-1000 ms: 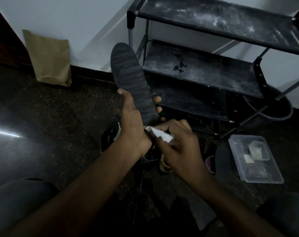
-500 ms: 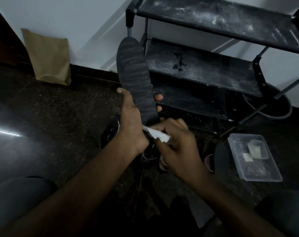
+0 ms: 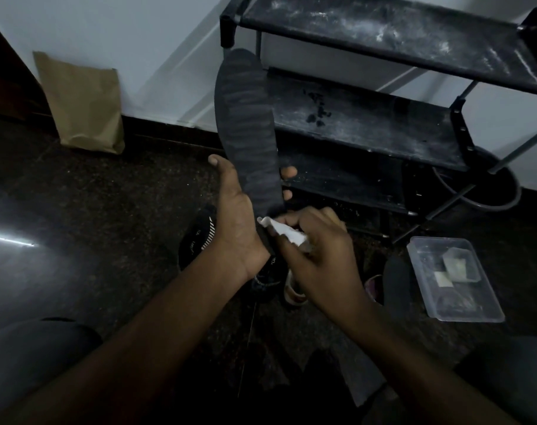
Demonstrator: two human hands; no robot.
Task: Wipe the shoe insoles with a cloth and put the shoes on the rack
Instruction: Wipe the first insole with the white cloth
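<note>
The left hand (image 3: 236,216) held the dark insole (image 3: 249,133) up in front of the rack (image 3: 384,124), its long way standing up, toe on top. The right hand (image 3: 316,256) pinched a white cloth (image 3: 284,230) against its bottom end.

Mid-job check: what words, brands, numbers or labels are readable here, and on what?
No text is legible.
On the black shoe: small pale marks beside its white stripes, too blurred to read.
On the shoe rack: faint marks on its lowest rail, too small to read.
On the insole, cloth, paper bag, plastic container: no print visible.
</note>
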